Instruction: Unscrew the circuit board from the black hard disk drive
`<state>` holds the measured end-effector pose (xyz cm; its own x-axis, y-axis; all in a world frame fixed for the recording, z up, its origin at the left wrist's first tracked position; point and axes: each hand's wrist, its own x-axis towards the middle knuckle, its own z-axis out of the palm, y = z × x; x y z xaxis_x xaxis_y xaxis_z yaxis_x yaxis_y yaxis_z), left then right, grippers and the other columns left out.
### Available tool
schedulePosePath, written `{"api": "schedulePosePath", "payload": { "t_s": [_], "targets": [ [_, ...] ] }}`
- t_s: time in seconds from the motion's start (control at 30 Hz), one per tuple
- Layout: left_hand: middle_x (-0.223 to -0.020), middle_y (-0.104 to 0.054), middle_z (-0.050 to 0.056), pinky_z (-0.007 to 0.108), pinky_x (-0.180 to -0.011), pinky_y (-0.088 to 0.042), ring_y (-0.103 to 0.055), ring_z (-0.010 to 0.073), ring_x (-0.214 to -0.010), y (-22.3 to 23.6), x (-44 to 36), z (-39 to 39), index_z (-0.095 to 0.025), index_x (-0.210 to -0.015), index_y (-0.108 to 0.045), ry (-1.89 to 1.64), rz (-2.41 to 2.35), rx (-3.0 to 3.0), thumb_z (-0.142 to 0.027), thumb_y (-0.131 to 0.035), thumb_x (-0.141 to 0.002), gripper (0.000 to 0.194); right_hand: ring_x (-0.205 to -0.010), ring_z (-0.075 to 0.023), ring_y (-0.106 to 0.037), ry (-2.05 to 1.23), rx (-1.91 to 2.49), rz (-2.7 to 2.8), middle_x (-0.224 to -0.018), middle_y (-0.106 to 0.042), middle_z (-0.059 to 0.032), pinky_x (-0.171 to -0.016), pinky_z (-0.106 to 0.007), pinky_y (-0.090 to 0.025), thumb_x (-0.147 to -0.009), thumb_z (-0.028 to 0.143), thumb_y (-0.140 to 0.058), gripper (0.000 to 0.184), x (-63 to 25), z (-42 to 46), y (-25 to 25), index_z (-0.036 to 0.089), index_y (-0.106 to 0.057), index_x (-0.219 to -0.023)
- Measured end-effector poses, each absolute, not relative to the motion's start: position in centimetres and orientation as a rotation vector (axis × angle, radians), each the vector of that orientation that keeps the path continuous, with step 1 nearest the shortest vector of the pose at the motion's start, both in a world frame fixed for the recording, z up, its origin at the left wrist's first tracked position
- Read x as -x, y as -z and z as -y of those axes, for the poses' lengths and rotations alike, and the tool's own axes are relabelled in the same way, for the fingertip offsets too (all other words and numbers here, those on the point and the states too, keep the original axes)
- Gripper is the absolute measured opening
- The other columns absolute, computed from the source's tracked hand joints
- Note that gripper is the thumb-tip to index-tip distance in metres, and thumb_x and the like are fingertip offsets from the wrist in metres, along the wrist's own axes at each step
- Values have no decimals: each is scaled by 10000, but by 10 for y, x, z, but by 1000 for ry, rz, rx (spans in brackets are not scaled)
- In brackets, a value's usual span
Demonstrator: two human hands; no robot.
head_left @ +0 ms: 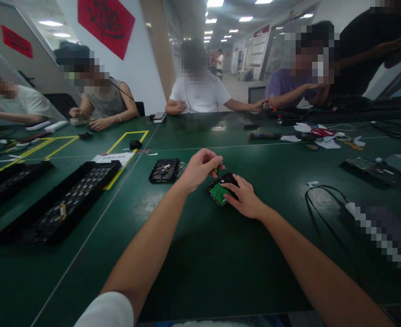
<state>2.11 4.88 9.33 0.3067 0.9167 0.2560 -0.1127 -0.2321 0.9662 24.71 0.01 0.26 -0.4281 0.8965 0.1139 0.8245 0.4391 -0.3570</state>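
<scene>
A black hard drive with a green circuit board (218, 192) facing up lies on the green table (200, 254) in front of me. My right hand (243, 197) rests on its right side, fingers curled over the casing and holding it. My left hand (198, 169) hovers just above the drive's far end, fingers pinched on a small tool, probably a screwdriver, too small to make out clearly. A second opened black drive (164, 170) sits to the left of my left hand.
Two long black trays (59, 206) lie at the left, near yellow floor tape lines. A black cable (323, 209) loops at the right. Several other people sit along the far edge, with tools, papers and red scissors (323, 132) in front of them.
</scene>
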Motion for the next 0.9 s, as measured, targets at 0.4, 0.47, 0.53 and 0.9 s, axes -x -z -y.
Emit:
{"api": "schedulePosePath", "payload": {
  "t_s": [0.4,0.47,0.53,0.9],
  "targets": [
    [-988,-715,97,233,-619,-572,-686,178,-888,-99,-13,-49,-146,-962,-695,-1069,-678,-1386,-473,-734,-921,332,-1602,-388,-213,-345,1483,2410,-1757,-217,-113,-1248,-612,-204,-1076,539,-464,525,-245,-1,-1,350,-510,-1564],
    [-946,-719,92,224,-591,-555,-665,150,-800,-100,-15,-48,-139,-914,-674,-1119,-747,-1430,-458,-762,-904,331,-1603,-392,-206,-348,1482,2405,-1756,-216,-104,-1244,-628,-206,-1076,547,-461,520,-246,-1,0,366,-508,-1561],
    [-912,-722,86,214,-564,-533,-639,127,-731,-100,-17,-47,-137,-887,-648,-1164,-800,-1458,-447,-787,-887,339,-1604,-393,-205,-341,1476,2401,-1753,-221,-98,-1242,-642,-206,-1075,552,-462,512,-247,-1,1,383,-510,-1555],
    [-977,-730,90,237,-646,-555,-660,150,-825,-97,-16,-47,-133,-986,-738,-1059,-742,-1516,-489,-762,-899,367,-1606,-390,-200,-348,1468,2399,-1752,-223,-97,-1237,-655,-206,-1073,558,-461,516,-248,-3,2,402,-494,-1564]
  ]
}}
